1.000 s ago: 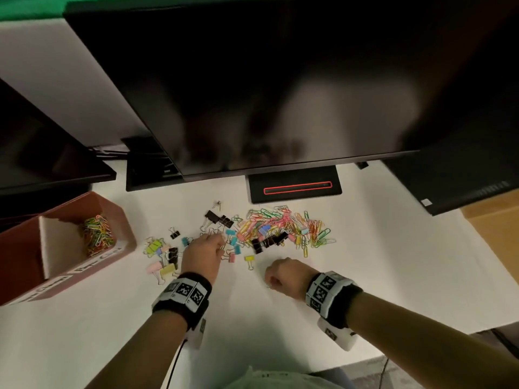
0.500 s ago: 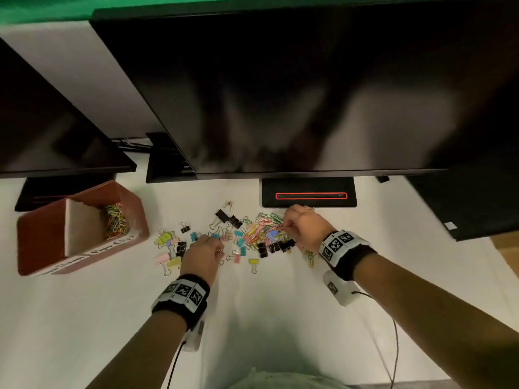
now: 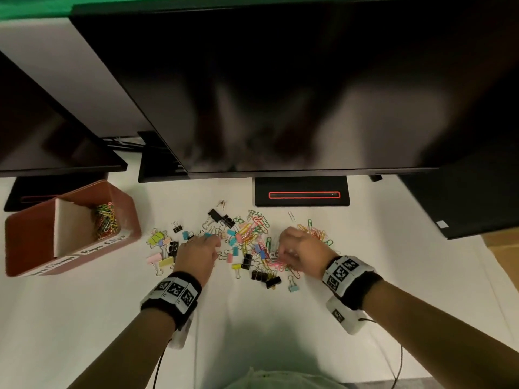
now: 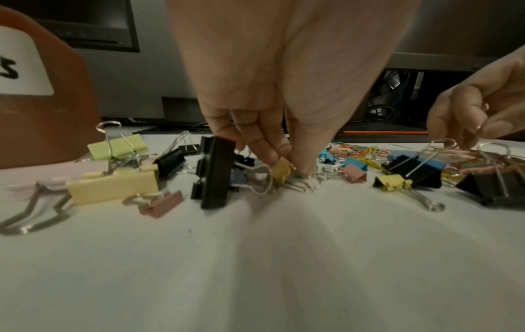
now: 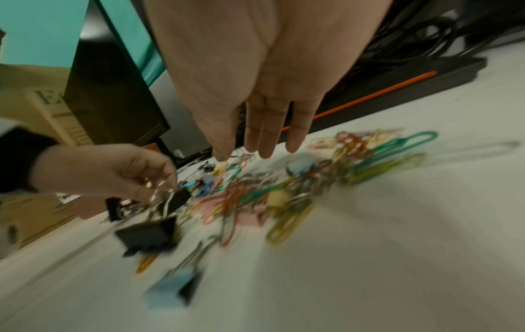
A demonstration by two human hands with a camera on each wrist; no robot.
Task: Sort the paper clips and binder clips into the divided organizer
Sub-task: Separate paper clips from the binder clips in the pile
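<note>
A mixed pile of coloured paper clips (image 3: 254,230) and binder clips (image 3: 259,275) lies on the white table. The red-brown divided organizer (image 3: 33,228) stands at the left, with paper clips (image 3: 105,220) in its right compartment. My left hand (image 3: 213,242) is down in the left part of the pile. There it pinches a small yellow binder clip (image 4: 282,173) between thumb and fingers (image 4: 270,152). My right hand (image 3: 280,252) hovers over the right part of the pile. Its fingers (image 5: 267,134) point down, fairly straight, with nothing seen between them; that view is blurred.
A large dark monitor (image 3: 280,94) overhangs the back of the table (image 3: 280,318), its stand base (image 3: 302,195) just behind the pile. Another monitor (image 3: 42,136) stands behind the organizer. A cardboard box (image 3: 502,254) sits past the right edge.
My right hand went from the table's front up into the pile, then came back toward its right near side. My left hand stayed in the left part of the pile.
</note>
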